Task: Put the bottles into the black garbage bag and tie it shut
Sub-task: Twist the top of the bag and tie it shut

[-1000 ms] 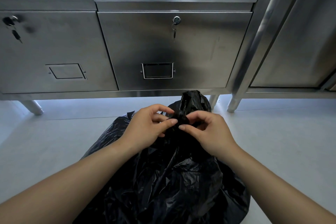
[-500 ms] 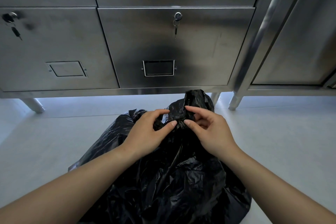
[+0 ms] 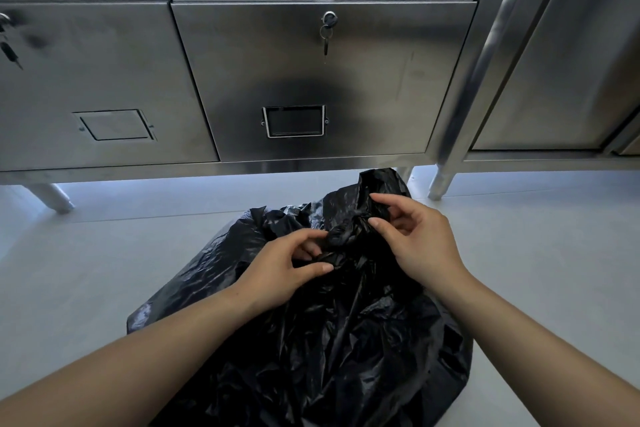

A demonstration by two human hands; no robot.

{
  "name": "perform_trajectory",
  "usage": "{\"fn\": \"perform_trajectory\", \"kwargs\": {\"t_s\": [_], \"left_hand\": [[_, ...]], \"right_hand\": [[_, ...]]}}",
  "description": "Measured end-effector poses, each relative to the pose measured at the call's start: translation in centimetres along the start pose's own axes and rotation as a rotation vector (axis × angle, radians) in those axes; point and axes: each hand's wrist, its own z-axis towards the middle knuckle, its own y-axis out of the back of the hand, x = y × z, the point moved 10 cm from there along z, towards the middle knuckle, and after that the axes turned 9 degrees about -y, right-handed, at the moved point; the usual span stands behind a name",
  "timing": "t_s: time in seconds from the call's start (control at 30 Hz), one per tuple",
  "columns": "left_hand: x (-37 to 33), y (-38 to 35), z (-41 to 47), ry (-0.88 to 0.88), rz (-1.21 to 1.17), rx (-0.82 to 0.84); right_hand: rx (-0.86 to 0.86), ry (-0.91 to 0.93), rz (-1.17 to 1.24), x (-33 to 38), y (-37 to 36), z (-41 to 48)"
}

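The black garbage bag point(image 3: 322, 340) lies bulging on the pale floor in front of me, its top gathered into a twisted bunch point(image 3: 346, 236). My left hand point(image 3: 284, 267) pinches the plastic just left of and below that bunch between thumb and fingers. Just right of the bunch, my right hand point(image 3: 415, 243) pinches the plastic with its thumb while the index finger stretches over a loose flap that sticks up behind. No bottles show; whatever is inside the bag is hidden.
A stainless steel cabinet point(image 3: 311, 80) stands close behind the bag, with a key point(image 3: 325, 35) hanging from the middle door's lock. Steel legs point(image 3: 441, 180) reach the floor right of the bag and at the far left. Grey floor point(image 3: 86, 270) lies on both sides.
My hands have moved slightly apart on the gathered top. The left hand dropped lower and left while the right stayed by the flap.
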Motion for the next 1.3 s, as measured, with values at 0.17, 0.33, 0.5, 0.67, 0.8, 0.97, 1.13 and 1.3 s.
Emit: {"fn": "perform_trajectory", "kwargs": {"t_s": [0.17, 0.33, 0.5, 0.67, 0.8, 0.97, 1.13, 1.3], "left_hand": [[-1.3, 1.3, 1.0, -0.080, -0.085, -0.116], [-1.0, 2.1, 0.9, 0.021, -0.292, -0.292], [-0.3, 1.8, 0.3, 0.147, -0.437, -0.365], [-0.7, 2.1, 0.0, 0.135, -0.241, -0.334], [-1.3, 2.2, 0.0, 0.062, -0.177, -0.311], [-1.4, 3.2, -0.9, -0.018, -0.144, -0.309], [-1.2, 5.1, -2.5, -0.089, -0.144, -0.225], [0.7, 7.1, -4.3, -0.059, -0.107, -0.192]], "right_hand": [[0.045, -0.002, -0.140, -0.7, -0.2, -0.4], [0.138, -0.026, -0.163, -1.2, -2.0, -0.9], [0.176, -0.073, -0.131, -1.5, -3.6, -1.4], [0.226, -0.086, -0.085, -1.5, -5.1, -2.3], [0.219, 0.025, -0.162, -0.3, -5.0, -2.4], [0.373, 0.135, -0.194, 0.8, -6.8, -2.3], [0.743, 0.067, -0.178, 0.2, -11.7, -3.9], [0.767, 0.142, -0.124, 1.4, -15.6, -5.4]]}}
